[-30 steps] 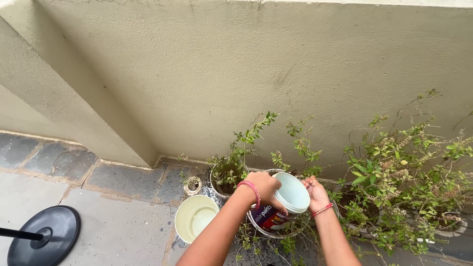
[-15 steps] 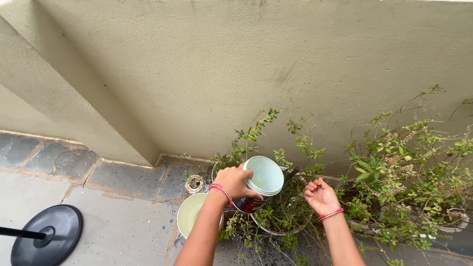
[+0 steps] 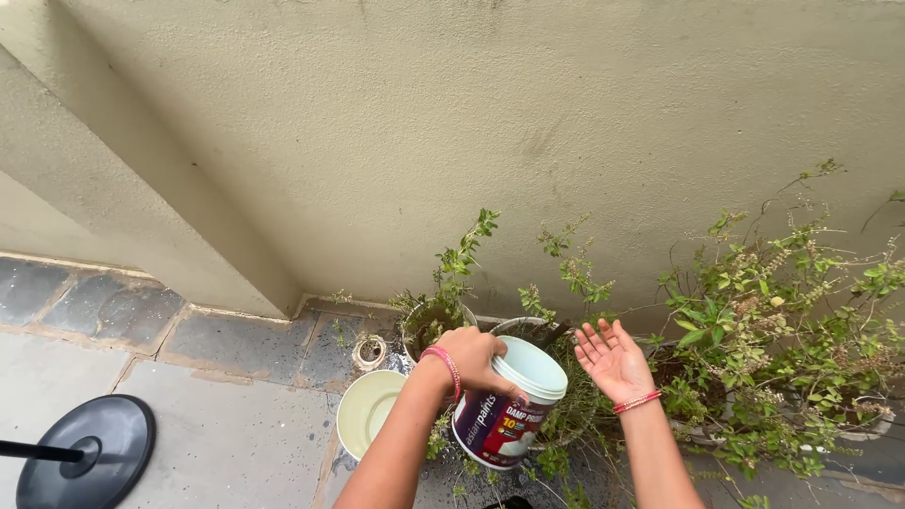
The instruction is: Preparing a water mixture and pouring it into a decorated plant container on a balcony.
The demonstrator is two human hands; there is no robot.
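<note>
bucket [image 3: 509,405], white with a pale lid and a dark printed label, sits tilted low at centre frame, left hand [image 3: 474,360] fingers clamped over its rim; right hand [image 3: 615,360] hovers just beside it, palm open, fingers apart. its base is hidden among plant stems [image 3: 566,415]. grey paving [image 3: 217,424] lies open at lower left, wall [image 3: 471,123] behind

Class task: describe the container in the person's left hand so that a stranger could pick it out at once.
Start at the beige wall and drop to the potted plants at its foot. The left hand tilts a plastic bucket there, the only one with a dark printed label.
</note>
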